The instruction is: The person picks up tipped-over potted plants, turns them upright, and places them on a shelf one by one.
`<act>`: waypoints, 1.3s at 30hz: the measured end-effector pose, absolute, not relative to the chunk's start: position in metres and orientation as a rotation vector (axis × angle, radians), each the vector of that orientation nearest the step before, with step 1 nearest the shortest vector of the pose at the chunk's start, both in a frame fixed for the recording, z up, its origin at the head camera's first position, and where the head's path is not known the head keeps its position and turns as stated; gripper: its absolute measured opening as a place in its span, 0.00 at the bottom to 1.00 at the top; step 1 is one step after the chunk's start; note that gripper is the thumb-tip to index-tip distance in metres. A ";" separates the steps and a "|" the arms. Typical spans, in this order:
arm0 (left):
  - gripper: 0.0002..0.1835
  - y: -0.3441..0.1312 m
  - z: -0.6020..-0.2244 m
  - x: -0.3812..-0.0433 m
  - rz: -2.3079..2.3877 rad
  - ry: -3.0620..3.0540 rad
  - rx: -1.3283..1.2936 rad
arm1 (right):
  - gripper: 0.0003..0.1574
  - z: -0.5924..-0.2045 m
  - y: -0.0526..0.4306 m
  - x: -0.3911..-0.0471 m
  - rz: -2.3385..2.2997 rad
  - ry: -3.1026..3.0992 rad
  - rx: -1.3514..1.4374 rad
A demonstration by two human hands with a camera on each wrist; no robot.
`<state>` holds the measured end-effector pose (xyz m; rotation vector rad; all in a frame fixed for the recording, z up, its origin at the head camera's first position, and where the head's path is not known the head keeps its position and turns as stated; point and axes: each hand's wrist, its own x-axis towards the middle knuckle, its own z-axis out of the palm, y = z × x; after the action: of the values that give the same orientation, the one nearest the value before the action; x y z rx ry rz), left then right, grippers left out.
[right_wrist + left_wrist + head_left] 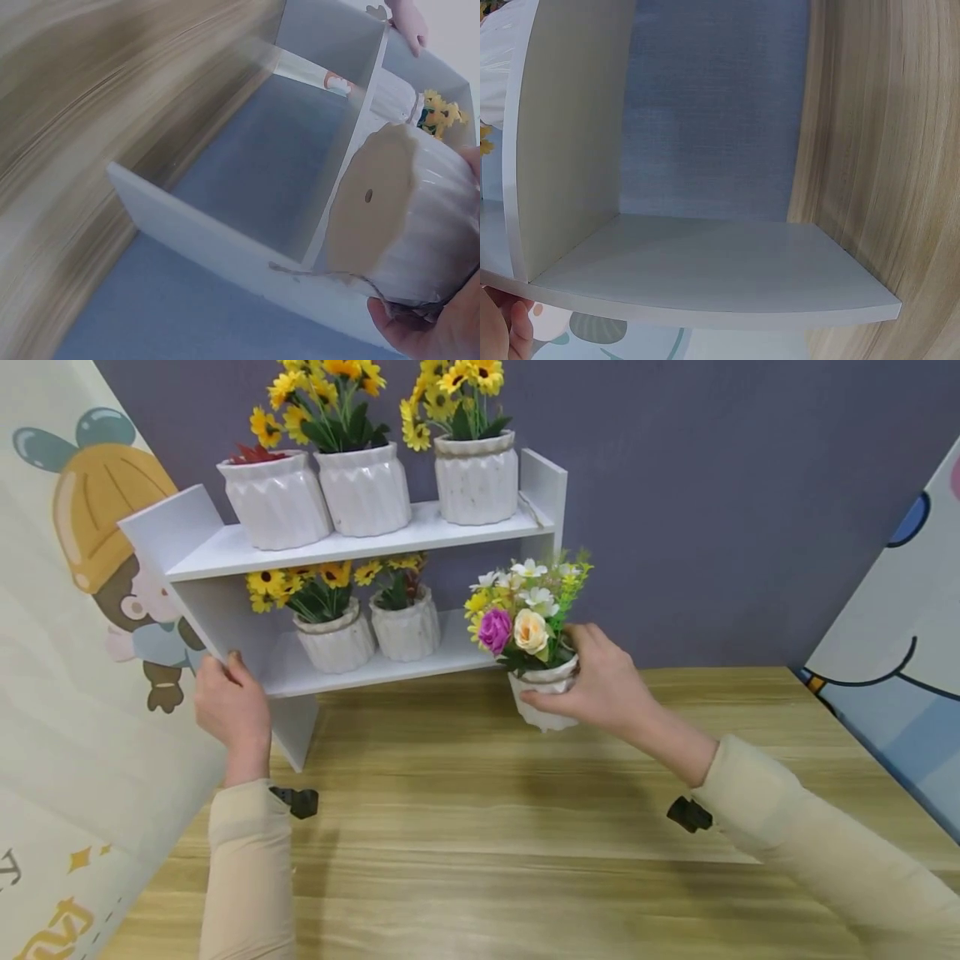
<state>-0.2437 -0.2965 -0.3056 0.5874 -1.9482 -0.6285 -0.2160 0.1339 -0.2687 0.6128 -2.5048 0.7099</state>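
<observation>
My right hand (pixel 611 681) grips a white ribbed flower pot (pixel 542 708) by its side, in front of the right end of the lower shelf. Purple, peach, white and yellow flowers (pixel 528 610) fill it. In the right wrist view the underside of the pot (pixel 371 196) shows, with a small hole. My left hand (pixel 236 706) holds the front edge of the left side panel of a white two-tier shelf (pixel 360 545); its fingers (pixel 519 330) appear at that panel in the left wrist view. A bit of string (pixel 322 271) hangs by the pot.
Three white pots stand on the upper shelf, two with yellow flowers (pixel 330 402) and one with red leaves (pixel 257 454). Two pots of yellow flowers (pixel 335 639) sit on the lower shelf. Wood-grain tabletop (pixel 480 827) lies below; a grey-blue wall (pixel 697 510) rises behind.
</observation>
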 end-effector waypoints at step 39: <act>0.27 -0.297 -0.306 -0.243 -0.624 -1.946 0.586 | 0.64 -0.252 0.057 -0.275 0.708 -2.607 0.497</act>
<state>-0.2433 -0.2968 -0.3065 0.5863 -1.9459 -0.6240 -0.2750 0.0573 -0.2515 0.4971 -2.6071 0.7082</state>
